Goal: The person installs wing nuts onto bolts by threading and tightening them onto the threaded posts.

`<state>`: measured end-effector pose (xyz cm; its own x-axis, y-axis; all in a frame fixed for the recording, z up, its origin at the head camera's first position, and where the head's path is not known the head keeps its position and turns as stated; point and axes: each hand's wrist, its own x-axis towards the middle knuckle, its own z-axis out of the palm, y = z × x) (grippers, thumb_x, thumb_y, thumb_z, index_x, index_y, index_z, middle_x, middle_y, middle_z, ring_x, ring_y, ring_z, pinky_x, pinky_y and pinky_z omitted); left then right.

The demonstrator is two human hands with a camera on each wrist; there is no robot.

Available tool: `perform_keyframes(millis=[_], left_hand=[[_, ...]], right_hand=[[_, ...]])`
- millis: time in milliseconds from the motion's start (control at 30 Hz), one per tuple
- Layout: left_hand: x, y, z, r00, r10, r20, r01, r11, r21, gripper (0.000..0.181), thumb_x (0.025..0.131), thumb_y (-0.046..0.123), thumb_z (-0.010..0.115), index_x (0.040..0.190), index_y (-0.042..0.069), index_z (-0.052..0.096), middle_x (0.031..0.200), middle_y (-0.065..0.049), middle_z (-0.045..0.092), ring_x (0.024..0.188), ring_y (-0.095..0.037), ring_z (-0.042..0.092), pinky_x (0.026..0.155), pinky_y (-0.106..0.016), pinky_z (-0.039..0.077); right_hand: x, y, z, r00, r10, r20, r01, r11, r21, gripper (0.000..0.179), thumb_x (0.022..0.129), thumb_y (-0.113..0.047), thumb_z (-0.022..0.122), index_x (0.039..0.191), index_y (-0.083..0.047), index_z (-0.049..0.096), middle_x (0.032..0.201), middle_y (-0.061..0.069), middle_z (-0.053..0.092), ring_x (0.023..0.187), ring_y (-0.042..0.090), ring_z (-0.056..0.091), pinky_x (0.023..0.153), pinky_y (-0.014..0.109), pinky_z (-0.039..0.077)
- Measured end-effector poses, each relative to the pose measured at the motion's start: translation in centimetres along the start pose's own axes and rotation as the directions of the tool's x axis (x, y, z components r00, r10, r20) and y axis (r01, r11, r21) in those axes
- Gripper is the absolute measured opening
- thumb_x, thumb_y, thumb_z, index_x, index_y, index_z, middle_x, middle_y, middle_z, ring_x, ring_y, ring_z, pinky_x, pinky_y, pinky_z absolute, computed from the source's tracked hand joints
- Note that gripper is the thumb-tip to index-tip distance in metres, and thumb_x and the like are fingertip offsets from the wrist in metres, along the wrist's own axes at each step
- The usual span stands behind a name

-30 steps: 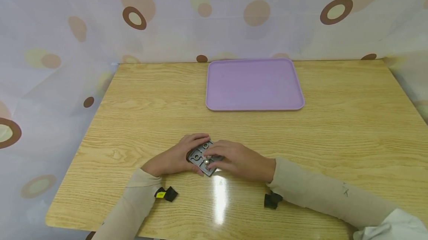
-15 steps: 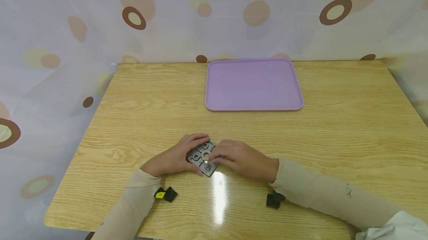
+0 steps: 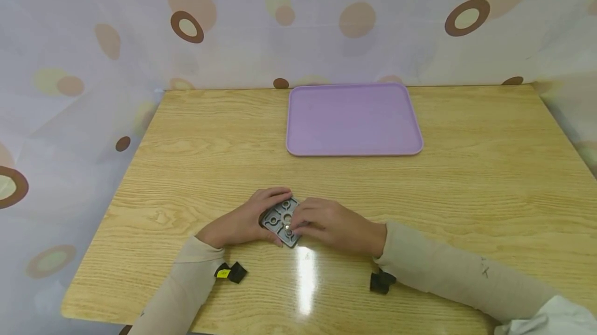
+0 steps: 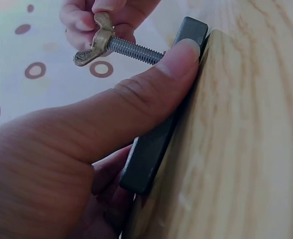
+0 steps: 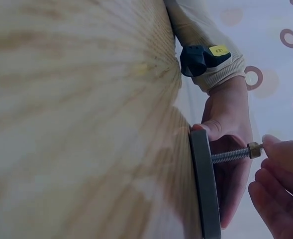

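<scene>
A grey square metal plate point(image 3: 274, 220) with round holes and raised ribs lies on the wooden table. My left hand point(image 3: 244, 219) grips it from the left, thumb point(image 4: 156, 84) along the near edge and fingers around the far side. From the plate rises a threaded rod point(image 4: 134, 51) that carries a brass-coloured wing nut point(image 4: 104, 37) at its upper end. Coming in from the right, my right hand point(image 3: 333, 225) pinches the wing nut by a wing. In the right wrist view, bare thread shows between the nut and the plate point(image 5: 206, 184).
A shallow purple tray point(image 3: 354, 120) sits at the back of the wooden table point(image 3: 210, 153), near the patterned cloth backdrop point(image 3: 317, 8). Small black devices are worn at the left wrist point(image 3: 237, 272) and right wrist point(image 3: 380, 282).
The right fingers were spread around the wing nut, then drew back to its right side, and now close around it again. The left hand and the plate stay put.
</scene>
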<state>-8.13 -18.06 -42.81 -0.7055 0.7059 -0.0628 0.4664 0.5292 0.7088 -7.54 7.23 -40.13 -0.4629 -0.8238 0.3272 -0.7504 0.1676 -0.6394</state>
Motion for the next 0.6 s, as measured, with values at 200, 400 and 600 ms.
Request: perform_keyframes(millis=[200, 400, 600], left_hand=[[-0.01, 0.11, 0.03, 1.000, -0.005, 0.010, 0.006, 1.000, -0.014, 0.097, 0.070, 0.049, 0.074, 0.148, 0.019, 0.026, 0.150, 0.010, 0.019, 0.131, -0.013, 0.022, 0.100, -0.039, 0.031], [0.00, 0.18, 0.00, 1.000, 0.004, 0.011, -0.004, 1.000, -0.006, 0.097, 0.070, 0.049, 0.074, 0.148, 0.018, 0.026, 0.150, 0.007, 0.019, 0.132, -0.016, 0.022, 0.100, -0.041, 0.031], [0.00, 0.29, -0.08, 1.000, 0.005, 0.009, -0.005, 1.000, -0.005, 0.097, 0.070, 0.049, 0.074, 0.148, 0.017, 0.027, 0.150, 0.007, 0.020, 0.132, -0.014, 0.021, 0.101, -0.040, 0.030]], right_hand=[[0.16, -0.20, 0.21, 1.000, -0.008, 0.012, 0.008, 1.000, -0.025, 0.032, 0.093, -0.024, 0.057, 0.121, -0.010, 0.059, 0.121, -0.004, 0.056, 0.113, 0.008, 0.048, 0.094, 0.026, 0.040], [0.26, -0.32, 0.29, 1.000, 0.004, 0.010, -0.004, 0.999, -0.050, 0.036, 0.093, -0.027, 0.058, 0.124, -0.009, 0.058, 0.124, -0.002, 0.055, 0.118, 0.009, 0.046, 0.097, 0.027, 0.038], [0.40, -0.38, 0.34, 0.999, 0.037, 0.023, -0.036, 0.998, -0.049, 0.038, 0.094, -0.030, 0.056, 0.124, -0.009, 0.058, 0.125, -0.001, 0.055, 0.120, 0.009, 0.045, 0.098, 0.028, 0.037]])
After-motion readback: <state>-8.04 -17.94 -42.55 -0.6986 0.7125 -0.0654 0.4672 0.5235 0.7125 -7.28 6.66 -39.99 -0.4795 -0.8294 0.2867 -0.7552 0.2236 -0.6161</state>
